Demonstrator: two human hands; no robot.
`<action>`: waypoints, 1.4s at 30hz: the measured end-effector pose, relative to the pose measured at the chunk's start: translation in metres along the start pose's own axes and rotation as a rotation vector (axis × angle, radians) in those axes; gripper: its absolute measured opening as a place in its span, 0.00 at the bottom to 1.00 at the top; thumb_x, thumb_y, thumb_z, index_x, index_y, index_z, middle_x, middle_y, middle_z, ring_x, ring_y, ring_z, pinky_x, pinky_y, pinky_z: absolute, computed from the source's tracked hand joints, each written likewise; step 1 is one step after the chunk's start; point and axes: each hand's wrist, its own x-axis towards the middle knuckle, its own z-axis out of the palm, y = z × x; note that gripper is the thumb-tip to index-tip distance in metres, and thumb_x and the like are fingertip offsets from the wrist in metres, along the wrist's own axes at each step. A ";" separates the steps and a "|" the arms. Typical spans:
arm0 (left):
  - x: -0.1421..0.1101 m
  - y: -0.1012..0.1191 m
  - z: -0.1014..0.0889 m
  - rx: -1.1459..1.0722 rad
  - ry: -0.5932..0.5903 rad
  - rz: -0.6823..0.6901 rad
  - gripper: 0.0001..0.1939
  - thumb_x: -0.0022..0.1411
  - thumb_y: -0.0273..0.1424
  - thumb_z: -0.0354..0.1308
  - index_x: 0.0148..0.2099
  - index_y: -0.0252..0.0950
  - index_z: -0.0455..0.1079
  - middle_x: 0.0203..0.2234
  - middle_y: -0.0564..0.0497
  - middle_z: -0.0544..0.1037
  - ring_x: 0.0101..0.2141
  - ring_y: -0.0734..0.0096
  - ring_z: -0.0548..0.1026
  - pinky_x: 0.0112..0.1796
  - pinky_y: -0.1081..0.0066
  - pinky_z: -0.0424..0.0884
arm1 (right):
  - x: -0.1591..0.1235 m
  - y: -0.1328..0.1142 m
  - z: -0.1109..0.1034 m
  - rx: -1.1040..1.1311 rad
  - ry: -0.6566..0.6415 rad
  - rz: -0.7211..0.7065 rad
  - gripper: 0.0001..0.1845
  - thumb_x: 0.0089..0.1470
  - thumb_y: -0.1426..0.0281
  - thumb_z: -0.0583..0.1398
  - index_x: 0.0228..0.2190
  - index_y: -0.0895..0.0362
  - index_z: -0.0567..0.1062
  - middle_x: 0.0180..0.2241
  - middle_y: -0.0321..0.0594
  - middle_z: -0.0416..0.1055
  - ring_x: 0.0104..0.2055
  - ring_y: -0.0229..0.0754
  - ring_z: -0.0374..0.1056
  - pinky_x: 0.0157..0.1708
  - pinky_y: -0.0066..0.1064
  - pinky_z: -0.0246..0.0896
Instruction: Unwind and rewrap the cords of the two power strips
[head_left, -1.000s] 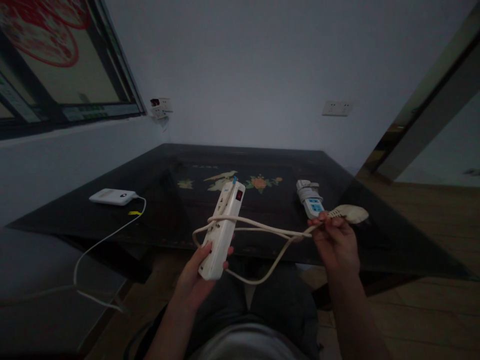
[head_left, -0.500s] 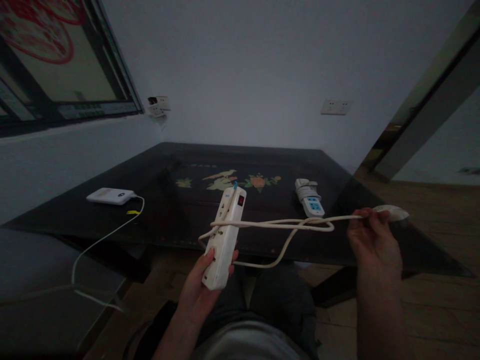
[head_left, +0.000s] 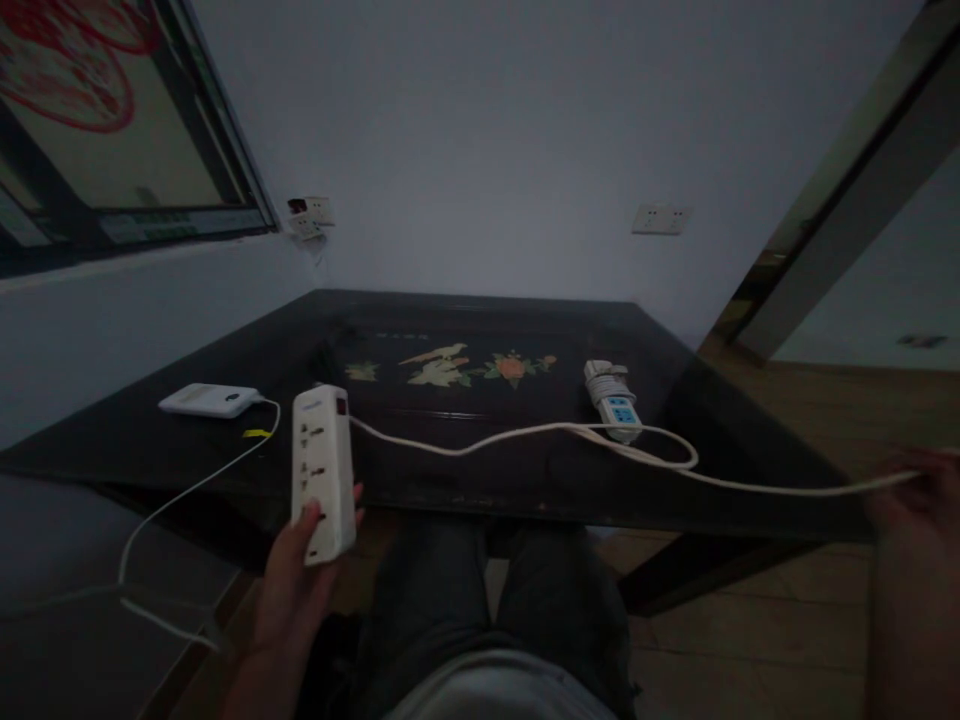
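Note:
My left hand (head_left: pixel 307 560) is closed round the lower end of a white power strip (head_left: pixel 324 470), held tilted up before the table's front edge with its sockets facing me. From the strip's top a white cord (head_left: pixel 457 452) runs to the right across the table, with a loop in its middle. At the far right edge of the view, my right hand (head_left: pixel 919 500) is closed on the cord near its far end. That hand is blurred and partly cut off, and the plug is out of sight.
On the dark table (head_left: pixel 480 480) with its bird and flower picture lies a second power strip (head_left: pixel 621 415), its cord wound round it. A white power bank (head_left: pixel 211 400) with a cable lies at the left. Wall sockets (head_left: pixel 661 219) are at the back.
My hands have moved apart, the left with the strip to the left, the right out to the edge. The cord has come off the strip and stretches between them.

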 end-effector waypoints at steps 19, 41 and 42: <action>-0.015 -0.063 0.050 0.485 -0.532 -0.320 0.27 0.47 0.33 0.70 0.49 0.30 0.70 0.39 0.38 0.80 0.36 0.52 0.80 0.29 0.66 0.79 | -0.080 0.046 0.094 -0.917 -0.720 -0.186 0.12 0.51 0.66 0.59 0.36 0.58 0.78 0.30 0.40 0.73 0.25 0.36 0.65 0.22 0.26 0.55; -0.019 -0.095 0.044 0.757 -0.744 -0.220 0.23 0.48 0.36 0.68 0.46 0.33 0.73 0.42 0.41 0.79 0.40 0.56 0.77 0.37 0.68 0.72 | -0.103 0.067 0.159 -1.612 -1.250 -0.387 0.13 0.57 0.72 0.55 0.40 0.56 0.79 0.37 0.42 0.78 0.38 0.43 0.73 0.34 0.28 0.60; -0.018 -0.095 0.043 0.769 -0.755 -0.205 0.22 0.48 0.35 0.68 0.46 0.33 0.74 0.42 0.42 0.80 0.41 0.57 0.77 0.37 0.69 0.71 | -0.101 0.063 0.165 -1.572 -1.291 -0.380 0.13 0.57 0.72 0.56 0.38 0.56 0.80 0.34 0.41 0.78 0.36 0.42 0.72 0.33 0.27 0.60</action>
